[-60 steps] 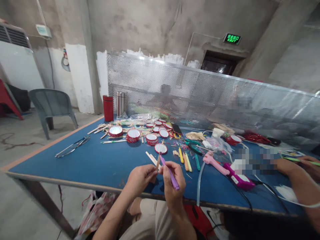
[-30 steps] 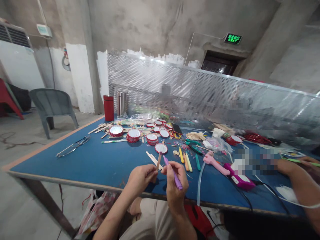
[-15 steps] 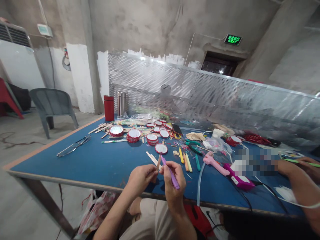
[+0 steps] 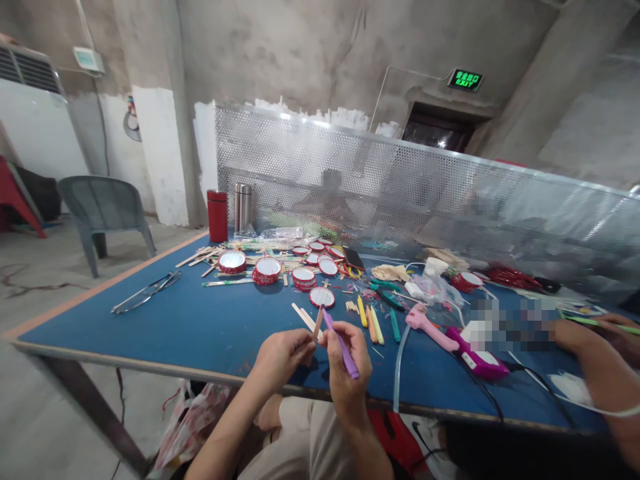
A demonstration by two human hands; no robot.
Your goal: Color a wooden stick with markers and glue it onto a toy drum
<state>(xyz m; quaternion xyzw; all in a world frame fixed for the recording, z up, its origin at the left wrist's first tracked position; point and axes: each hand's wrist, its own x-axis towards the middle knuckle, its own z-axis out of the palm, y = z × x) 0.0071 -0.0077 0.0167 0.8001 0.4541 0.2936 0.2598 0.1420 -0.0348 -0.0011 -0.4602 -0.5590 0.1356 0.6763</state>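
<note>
My left hand (image 4: pixel 284 353) pinches a flat wooden craft stick (image 4: pixel 319 321) near the table's front edge. In my right hand (image 4: pixel 349 357) is a purple marker (image 4: pixel 345 350), its upper end close beside the stick; whether they touch I cannot tell. Just beyond lies a round, red-rimmed disc with a pale shiny face (image 4: pixel 322 297). Two more pale sticks (image 4: pixel 303 316) lie on the table behind my left hand. To the right of the disc are a yellow marker (image 4: pixel 361 311), an orange one (image 4: pixel 371 324), a pale yellow one (image 4: pixel 377 325) and a teal one (image 4: pixel 395 325).
Stacks of red-rimmed discs (image 4: pixel 267 270) and loose sticks spread across the back. Glasses (image 4: pixel 146 293) lie at left. A pink glue gun (image 4: pixel 433 328), its pale glue stick hanging over the front edge, and a purple box (image 4: pixel 477 357) are at right, beside another person's arm (image 4: pixel 597 373).
</note>
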